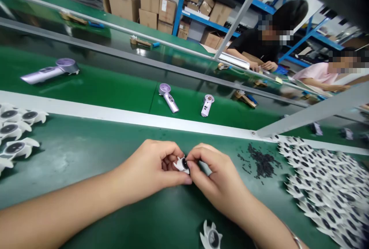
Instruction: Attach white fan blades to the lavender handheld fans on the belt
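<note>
A small white fan impeller (pixel 181 164) with a dark hub is held above the green worktable by my left hand (pixel 157 164), its fingers curled behind and thumb along the front. My right hand (pixel 211 170) is closed in a pinch at the hub's right side, thumb and index finger touching it. Whatever sits between those right fingertips is too small and covered to make out. Below my right wrist, a single loose impeller (pixel 211 235) lies on the table. To the right of my hands is a scattered pile of small black pieces (pixel 261 162).
Many white impellers (pixel 325 187) cover the table's right side; several more (pixel 17 147) lie at far left. Beyond a white rail (pixel 115 116), a green conveyor belt (pixel 115 87) carries lilac handheld fans (pixel 168 97). A slanted metal post (pixel 311 110) stands right. Co-workers sit across the line.
</note>
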A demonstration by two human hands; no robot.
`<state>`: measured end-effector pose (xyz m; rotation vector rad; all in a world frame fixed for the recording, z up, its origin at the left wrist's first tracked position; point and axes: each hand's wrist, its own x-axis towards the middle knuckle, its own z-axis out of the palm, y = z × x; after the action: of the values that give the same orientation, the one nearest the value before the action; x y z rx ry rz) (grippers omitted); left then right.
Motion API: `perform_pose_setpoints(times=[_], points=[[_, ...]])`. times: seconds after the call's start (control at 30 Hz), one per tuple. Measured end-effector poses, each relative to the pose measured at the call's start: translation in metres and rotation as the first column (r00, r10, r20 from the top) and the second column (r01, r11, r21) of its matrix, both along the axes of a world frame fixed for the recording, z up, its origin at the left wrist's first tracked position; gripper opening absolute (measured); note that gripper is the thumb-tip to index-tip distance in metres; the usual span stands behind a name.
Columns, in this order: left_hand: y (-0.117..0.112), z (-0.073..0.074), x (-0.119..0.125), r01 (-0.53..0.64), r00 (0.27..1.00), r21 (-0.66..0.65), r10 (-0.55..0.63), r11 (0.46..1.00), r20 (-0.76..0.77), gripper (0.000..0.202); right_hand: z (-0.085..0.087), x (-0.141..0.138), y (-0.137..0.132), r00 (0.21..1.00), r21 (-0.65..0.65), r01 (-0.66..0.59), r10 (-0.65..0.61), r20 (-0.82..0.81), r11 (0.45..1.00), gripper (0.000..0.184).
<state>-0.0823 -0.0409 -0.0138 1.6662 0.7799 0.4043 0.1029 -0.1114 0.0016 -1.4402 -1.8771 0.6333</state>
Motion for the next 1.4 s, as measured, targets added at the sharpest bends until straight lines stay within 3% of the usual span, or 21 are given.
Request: perform_pose_setpoints(times=[0.23,0.43,0.57,0.6,0.67,0.7,0.73,0.77,0.83,0.87,0.97,1.03,1.1,1.17,1.27,1.4], points=[[0.002,-0.001,-0.001,0.002,1.000,-0.036,-0.002,0.999,0.009,0.023,0.004,0.003,0.000,0.992,0.022,-0.116,0.114,0.060,0.993,0.013],[0.000,-0.008,0.000,-0.093,0.987,-0.214,0.118,0.972,0.105,0.029,0.003,0.005,-0.011,0.972,0.129,-0.192,0.170,0.160,0.973,0.039],[0.002,-0.006,0.002,-0.096,0.958,-0.287,0.166,0.953,0.233,0.027,0.017,0.013,-0.003,0.956,0.190,-0.261,0.227,0.184,0.946,0.042],[0.004,-0.004,0.003,-0.105,0.946,-0.292,0.186,0.950,0.265,0.025,0.023,0.016,0.007,0.965,0.201,-0.230,0.196,0.176,0.952,0.037],[0.008,-0.001,0.003,-0.160,0.918,-0.305,0.255,0.939,0.304,0.025,0.031,0.022,0.037,0.986,0.124,0.021,-0.040,0.159,0.992,0.027],[0.010,0.000,0.003,-0.191,0.904,-0.320,0.294,0.928,0.311,0.025,0.033,0.025,0.058,0.960,0.052,0.216,-0.221,0.172,0.975,0.026],[0.013,0.000,0.003,-0.208,0.894,-0.342,0.320,0.916,0.313,0.026,0.033,0.026,0.080,0.880,-0.063,0.441,-0.418,0.226,0.895,0.036],[0.015,0.000,0.002,-0.206,0.891,-0.366,0.328,0.908,0.312,0.028,0.031,0.028,0.103,0.835,-0.106,0.523,-0.483,0.264,0.846,0.054],[0.018,-0.001,0.000,-0.172,0.893,-0.413,0.319,0.894,0.319,0.032,0.024,0.029,0.146,0.789,-0.188,0.600,-0.534,0.304,0.778,0.081],[0.019,-0.002,-0.002,-0.156,0.892,-0.433,0.315,0.888,0.325,0.035,0.020,0.029,0.162,0.782,-0.225,0.613,-0.540,0.312,0.757,0.082],[0.021,-0.004,-0.005,-0.145,0.877,-0.482,0.338,0.864,0.341,0.040,0.011,0.028,0.181,0.809,-0.331,0.587,-0.516,0.281,0.739,0.049],[0.022,-0.004,-0.006,-0.128,0.869,-0.502,0.340,0.855,0.358,0.041,0.010,0.026,0.167,0.867,-0.393,0.499,-0.455,0.206,0.772,0.024],[0.023,-0.003,-0.006,-0.113,0.864,-0.511,0.339,0.852,0.373,0.039,0.013,0.024,0.139,0.926,-0.440,0.369,-0.362,0.103,0.819,0.013],[0.024,-0.002,-0.005,-0.128,0.850,-0.514,0.361,0.848,0.383,0.035,0.016,0.020,0.105,0.959,-0.463,0.257,-0.282,0.016,0.848,0.011],[0.025,-0.002,-0.004,-0.157,0.834,-0.512,0.391,0.844,0.389,0.029,0.017,0.011,0.061,0.972,-0.437,0.186,-0.231,-0.052,0.880,0.010],[0.024,-0.002,-0.003,-0.162,0.838,-0.511,0.391,0.844,0.380,0.028,0.009,0.002,0.035,0.987,-0.291,0.135,-0.153,-0.040,0.947,0.008]])
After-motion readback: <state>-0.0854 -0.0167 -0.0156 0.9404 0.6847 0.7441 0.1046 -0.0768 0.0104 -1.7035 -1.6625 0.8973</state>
